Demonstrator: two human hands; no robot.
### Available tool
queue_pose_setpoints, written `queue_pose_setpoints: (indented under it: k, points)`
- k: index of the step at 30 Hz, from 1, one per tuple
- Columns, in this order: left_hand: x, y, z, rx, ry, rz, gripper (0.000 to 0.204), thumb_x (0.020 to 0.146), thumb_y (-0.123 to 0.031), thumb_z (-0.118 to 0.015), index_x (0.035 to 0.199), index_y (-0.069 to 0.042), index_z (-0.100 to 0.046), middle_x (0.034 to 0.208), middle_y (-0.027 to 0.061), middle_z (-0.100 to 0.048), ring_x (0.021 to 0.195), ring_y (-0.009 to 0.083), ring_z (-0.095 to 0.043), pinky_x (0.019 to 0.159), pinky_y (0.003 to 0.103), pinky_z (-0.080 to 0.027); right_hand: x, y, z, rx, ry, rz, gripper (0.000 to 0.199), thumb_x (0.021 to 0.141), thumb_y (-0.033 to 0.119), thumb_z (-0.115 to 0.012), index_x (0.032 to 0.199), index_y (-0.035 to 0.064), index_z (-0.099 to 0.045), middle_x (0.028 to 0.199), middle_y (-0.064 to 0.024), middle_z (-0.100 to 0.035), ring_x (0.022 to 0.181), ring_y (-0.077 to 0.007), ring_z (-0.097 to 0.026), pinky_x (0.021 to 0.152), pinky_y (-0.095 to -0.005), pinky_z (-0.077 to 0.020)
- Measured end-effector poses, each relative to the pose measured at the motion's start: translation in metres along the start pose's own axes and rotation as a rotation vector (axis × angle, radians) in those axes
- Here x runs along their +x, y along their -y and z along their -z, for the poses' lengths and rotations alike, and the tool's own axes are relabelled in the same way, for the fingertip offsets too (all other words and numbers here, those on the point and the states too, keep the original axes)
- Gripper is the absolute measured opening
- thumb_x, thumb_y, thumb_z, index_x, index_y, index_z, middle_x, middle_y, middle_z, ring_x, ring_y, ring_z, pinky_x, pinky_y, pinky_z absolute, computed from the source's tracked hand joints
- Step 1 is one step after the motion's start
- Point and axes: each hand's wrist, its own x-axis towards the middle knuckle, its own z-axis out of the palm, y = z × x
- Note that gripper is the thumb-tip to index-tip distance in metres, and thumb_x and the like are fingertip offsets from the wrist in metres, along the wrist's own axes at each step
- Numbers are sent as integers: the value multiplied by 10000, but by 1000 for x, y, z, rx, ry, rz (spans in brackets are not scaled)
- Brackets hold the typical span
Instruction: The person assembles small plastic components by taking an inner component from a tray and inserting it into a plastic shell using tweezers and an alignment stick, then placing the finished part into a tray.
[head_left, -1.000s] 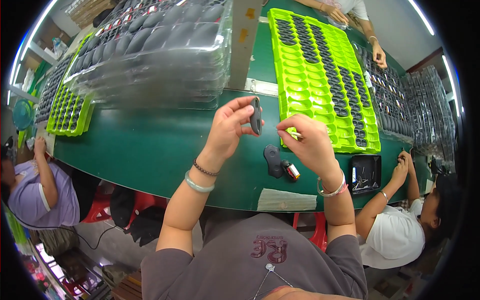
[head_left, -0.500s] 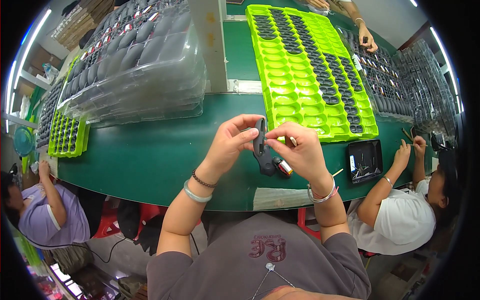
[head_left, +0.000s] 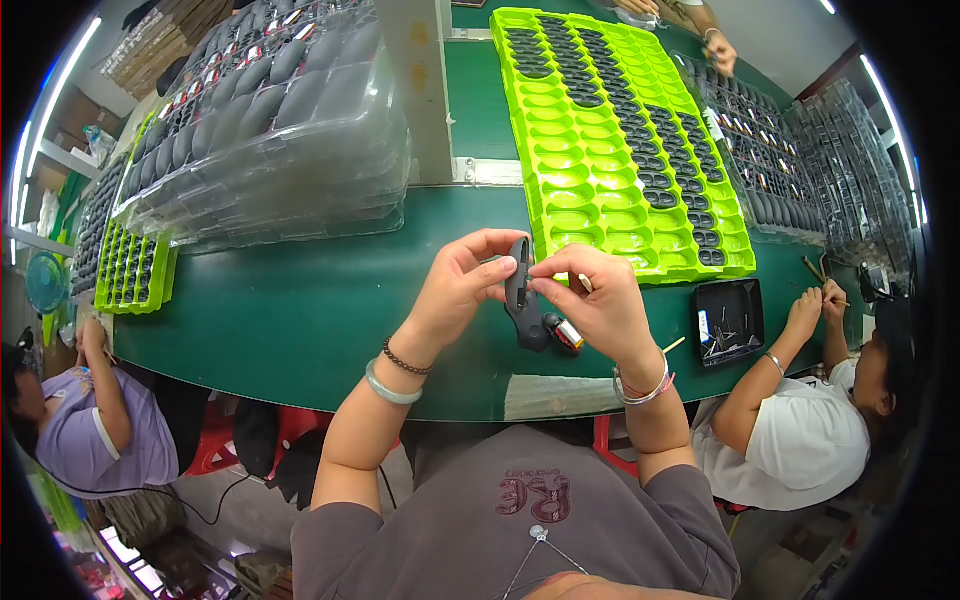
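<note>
My left hand [head_left: 462, 283] pinches a dark grey plastic shell [head_left: 516, 280] upright between thumb and fingers, above the green table. Against the shell's right side, the closed fingertips of my right hand [head_left: 598, 297] meet its inner edge; any small part between them is too small to make out. A thin wooden stick [head_left: 675, 347] runs through my right hand, its two ends showing on either side. Just below the shell are another dark grey piece [head_left: 528, 330] and a small silver-and-red battery-like part [head_left: 566, 333], partly behind my right hand.
A lime-green tray [head_left: 570, 185] with several black parts lies ahead. To the right sits a black box [head_left: 708, 352] of thin pieces. Clear trays [head_left: 300, 190] are stacked left, beside a white post [head_left: 425, 90]. Co-workers' hands [head_left: 803, 315] are at the right and far side.
My hands keep almost the same place, fingertips still at the shell's edge. The far co-worker's hand has moved up and left, and the right co-worker's hands have shifted slightly.
</note>
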Motion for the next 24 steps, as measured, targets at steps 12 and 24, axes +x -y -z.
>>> queue_pose_setpoints:
  k: [12,24]
  points:
    - [1,1,0,-14,4,9,338,871,-121,-577,1170,26,-518,1022,81,-587,872,125,-598,707,246,-535,1,-2,-3,26,-36,-8,117,731,-20,-688,838,20,-666,723,-23,-613,483,-47,-374,432,-210,-273]
    - [0,1,-2,-7,-1,20,338,873,-115,-574,1180,16,-517,1017,63,-585,865,107,-589,707,240,-532,-3,-8,-8,-160,-98,123,152,692,-2,-656,841,18,-636,793,-106,-625,704,-263,-614,627,-320,-490]
